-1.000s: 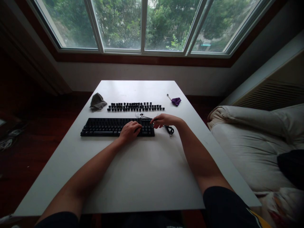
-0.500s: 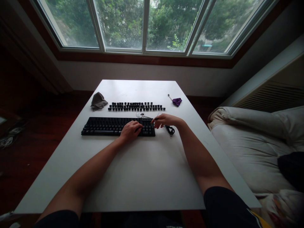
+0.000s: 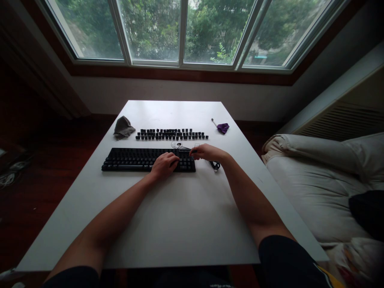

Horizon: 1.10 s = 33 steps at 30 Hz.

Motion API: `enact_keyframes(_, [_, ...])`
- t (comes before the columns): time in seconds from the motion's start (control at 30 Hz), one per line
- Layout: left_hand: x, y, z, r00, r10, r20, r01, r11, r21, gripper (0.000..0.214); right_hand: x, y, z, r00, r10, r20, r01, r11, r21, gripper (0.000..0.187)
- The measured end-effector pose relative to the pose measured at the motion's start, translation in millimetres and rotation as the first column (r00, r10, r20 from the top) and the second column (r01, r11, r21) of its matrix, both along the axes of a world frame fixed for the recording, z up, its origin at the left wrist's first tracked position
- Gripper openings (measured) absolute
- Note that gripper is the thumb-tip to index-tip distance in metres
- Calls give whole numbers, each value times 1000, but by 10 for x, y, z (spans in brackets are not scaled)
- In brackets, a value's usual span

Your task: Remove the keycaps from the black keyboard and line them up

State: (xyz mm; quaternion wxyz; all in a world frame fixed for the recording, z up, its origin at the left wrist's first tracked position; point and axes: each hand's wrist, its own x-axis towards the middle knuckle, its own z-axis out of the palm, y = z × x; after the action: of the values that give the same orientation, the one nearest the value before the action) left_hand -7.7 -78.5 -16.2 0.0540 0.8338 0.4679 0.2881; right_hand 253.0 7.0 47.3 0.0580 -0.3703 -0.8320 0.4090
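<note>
A black keyboard [image 3: 129, 160] lies on the white table in front of me. My left hand [image 3: 163, 165] is curled over its right half, fingers bent against the keys, with a dark gap between thumb and forefinger. Over the number pad [image 3: 186, 164], my right hand [image 3: 203, 152] is closed in a pinch around a small dark-handled wire keycap puller [image 3: 197, 145]; its thin wire shows faintly above the fingers. The lower end of the puller is hard to make out. Behind the keyboard stand rows of loose black keycaps [image 3: 171, 134].
A grey cloth [image 3: 123, 127] lies at the back left, and a purple cloth [image 3: 223, 128] beside a small white-handled brush [image 3: 214, 121] at the back right. A coiled cable [image 3: 215, 165] rests right of the keyboard. A clear round lid-like piece [image 3: 177, 145] sits behind it. A sofa [image 3: 306, 184] stands to the right.
My right hand has shifted slightly left over the number pad, its fingers drawn closer together, and the wire has moved left with it. My left hand stays on the keyboard.
</note>
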Motion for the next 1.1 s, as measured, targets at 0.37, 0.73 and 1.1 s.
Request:
enact_keyframes(0.37, [-10,6,-17,1000,-5,-8,5,1000,2,21,-41,-5,-33,999,21,44,-31,966,256,25])
enact_keyframes(0.73, [-7,-7,-3,1000,-11,-14,12,1000,7,21,63,17,-35,996,-75,-52,75,997,1,29])
enact_keyframes(1.1, [-6,-4,-1,1000,-21,-3,21,1000,-8,20,169,-82,331,969,-120,-217,126,992,18,38])
